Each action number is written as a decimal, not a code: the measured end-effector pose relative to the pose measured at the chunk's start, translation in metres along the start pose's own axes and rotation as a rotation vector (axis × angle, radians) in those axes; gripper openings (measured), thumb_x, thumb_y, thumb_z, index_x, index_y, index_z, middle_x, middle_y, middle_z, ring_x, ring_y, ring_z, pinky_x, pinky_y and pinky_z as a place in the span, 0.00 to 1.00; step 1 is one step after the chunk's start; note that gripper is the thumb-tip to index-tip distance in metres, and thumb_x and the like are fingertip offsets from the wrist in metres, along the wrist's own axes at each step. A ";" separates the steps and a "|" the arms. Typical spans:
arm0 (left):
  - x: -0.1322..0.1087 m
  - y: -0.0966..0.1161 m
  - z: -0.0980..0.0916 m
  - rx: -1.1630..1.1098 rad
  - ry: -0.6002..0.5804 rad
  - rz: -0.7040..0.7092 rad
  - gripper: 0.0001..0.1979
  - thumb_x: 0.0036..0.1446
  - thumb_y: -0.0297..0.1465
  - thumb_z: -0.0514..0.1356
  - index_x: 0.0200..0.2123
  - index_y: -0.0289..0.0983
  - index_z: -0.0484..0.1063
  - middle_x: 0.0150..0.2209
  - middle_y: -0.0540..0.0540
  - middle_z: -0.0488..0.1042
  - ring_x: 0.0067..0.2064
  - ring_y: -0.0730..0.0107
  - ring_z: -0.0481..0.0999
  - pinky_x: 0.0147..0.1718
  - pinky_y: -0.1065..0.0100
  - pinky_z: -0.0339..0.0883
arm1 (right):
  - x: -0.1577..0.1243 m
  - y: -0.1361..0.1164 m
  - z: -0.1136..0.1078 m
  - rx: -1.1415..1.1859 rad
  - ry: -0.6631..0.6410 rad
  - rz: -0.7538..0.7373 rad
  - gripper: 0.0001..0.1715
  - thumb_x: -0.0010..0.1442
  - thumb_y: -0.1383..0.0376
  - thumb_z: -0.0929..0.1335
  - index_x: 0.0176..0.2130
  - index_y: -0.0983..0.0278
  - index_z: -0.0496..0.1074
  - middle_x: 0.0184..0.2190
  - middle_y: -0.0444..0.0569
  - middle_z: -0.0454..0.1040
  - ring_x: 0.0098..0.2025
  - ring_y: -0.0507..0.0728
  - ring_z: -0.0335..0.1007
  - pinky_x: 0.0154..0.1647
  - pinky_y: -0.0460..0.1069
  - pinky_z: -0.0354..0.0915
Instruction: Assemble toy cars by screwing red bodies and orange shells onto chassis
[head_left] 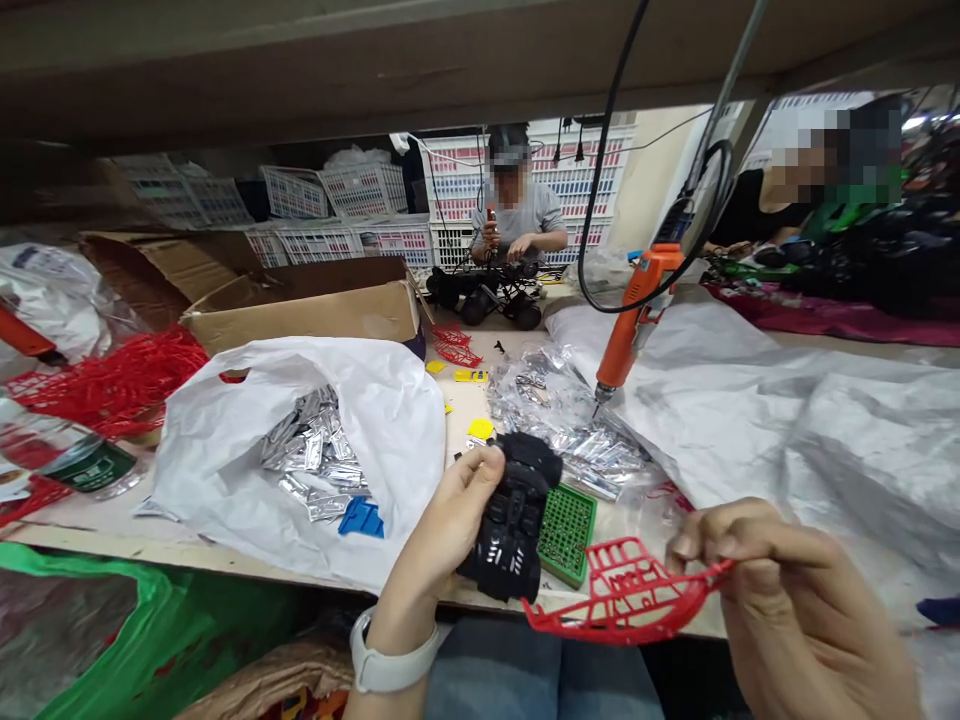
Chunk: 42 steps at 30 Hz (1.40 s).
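My left hand grips a black toy car chassis with dark wheels, held over the table's front edge. In my right hand the fingers pinch one end of a red plastic toy car frame, an open lattice piece. Its far end reaches the lower end of the chassis; whether they touch I cannot tell. Just behind lies a green screw tray with small holes, partly covered by the chassis. An orange electric screwdriver hangs above the table, tip down, apart from both hands.
A white bag of shiny silver parts lies left, with a blue piece on it. Red frames pile beyond a plastic bottle. A cardboard box stands behind. Clear bags lie centre right. Two people work beyond.
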<state>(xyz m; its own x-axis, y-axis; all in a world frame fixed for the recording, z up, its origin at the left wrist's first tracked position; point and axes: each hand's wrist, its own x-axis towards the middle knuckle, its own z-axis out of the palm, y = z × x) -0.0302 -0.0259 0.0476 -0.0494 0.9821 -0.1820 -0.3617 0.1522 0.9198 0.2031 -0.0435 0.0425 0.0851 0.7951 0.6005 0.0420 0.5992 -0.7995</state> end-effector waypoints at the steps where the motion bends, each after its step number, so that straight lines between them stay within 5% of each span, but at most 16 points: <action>1: -0.001 -0.001 0.002 0.022 -0.024 -0.014 0.31 0.46 0.58 0.71 0.38 0.37 0.75 0.33 0.49 0.77 0.36 0.66 0.75 0.35 0.69 0.66 | 0.001 -0.001 0.003 -0.009 -0.050 -0.022 0.06 0.69 0.60 0.69 0.38 0.58 0.75 0.30 0.48 0.73 0.34 0.57 0.73 0.32 0.50 0.71; 11: -0.012 -0.006 0.023 0.212 -0.202 -0.049 0.27 0.53 0.59 0.65 0.33 0.40 0.68 0.28 0.55 0.64 0.31 0.71 0.63 0.31 0.70 0.56 | -0.001 0.000 0.035 -0.032 0.071 0.319 0.18 0.59 0.53 0.76 0.46 0.57 0.80 0.33 0.48 0.80 0.33 0.55 0.76 0.33 0.47 0.75; 16: -0.011 -0.013 0.025 0.268 -0.203 0.004 0.24 0.58 0.58 0.61 0.35 0.42 0.68 0.30 0.55 0.65 0.32 0.68 0.65 0.35 0.69 0.59 | 0.003 0.011 0.032 -0.072 0.005 0.223 0.15 0.62 0.56 0.75 0.48 0.56 0.79 0.33 0.46 0.79 0.32 0.53 0.75 0.33 0.46 0.72; 21: -0.012 -0.016 0.027 0.290 -0.201 0.037 0.25 0.63 0.57 0.56 0.39 0.43 0.76 0.46 0.44 0.78 0.55 0.54 0.72 0.57 0.61 0.59 | 0.001 0.020 0.034 -0.230 -0.029 0.119 0.13 0.67 0.56 0.70 0.50 0.55 0.78 0.36 0.46 0.78 0.39 0.56 0.74 0.43 0.50 0.69; 28: -0.015 -0.009 0.023 0.300 -0.414 -0.028 0.29 0.47 0.48 0.75 0.45 0.39 0.70 0.41 0.46 0.76 0.43 0.58 0.75 0.44 0.62 0.66 | 0.003 0.022 0.037 -0.409 -0.061 0.004 0.13 0.70 0.56 0.67 0.50 0.56 0.77 0.38 0.48 0.76 0.39 0.60 0.71 0.44 0.55 0.66; 33: -0.013 -0.013 0.022 0.265 -0.413 -0.084 0.27 0.46 0.39 0.76 0.45 0.40 0.68 0.40 0.49 0.74 0.41 0.61 0.74 0.42 0.63 0.65 | 0.006 0.022 0.041 -0.480 -0.041 -0.046 0.11 0.70 0.57 0.67 0.48 0.56 0.76 0.38 0.49 0.75 0.43 0.61 0.70 0.47 0.57 0.65; 37: -0.012 -0.014 0.026 0.131 -0.377 -0.086 0.22 0.49 0.38 0.74 0.42 0.41 0.68 0.38 0.50 0.73 0.40 0.64 0.73 0.42 0.64 0.65 | 0.007 0.025 0.044 -0.442 0.008 0.087 0.18 0.67 0.51 0.69 0.49 0.58 0.76 0.45 0.53 0.76 0.47 0.63 0.72 0.47 0.58 0.68; 42: -0.012 -0.010 0.026 0.058 -0.360 -0.019 0.21 0.50 0.38 0.75 0.41 0.40 0.70 0.38 0.52 0.72 0.41 0.67 0.73 0.43 0.66 0.66 | 0.005 0.022 0.043 -0.144 -0.121 0.427 0.26 0.65 0.43 0.68 0.51 0.57 0.76 0.49 0.52 0.81 0.49 0.62 0.78 0.48 0.55 0.73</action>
<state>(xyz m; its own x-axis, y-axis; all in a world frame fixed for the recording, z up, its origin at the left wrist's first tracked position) -0.0021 -0.0367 0.0494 0.2912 0.9537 -0.0749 -0.3052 0.1668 0.9376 0.1613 -0.0221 0.0284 0.0083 0.9781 0.2082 0.1667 0.2039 -0.9647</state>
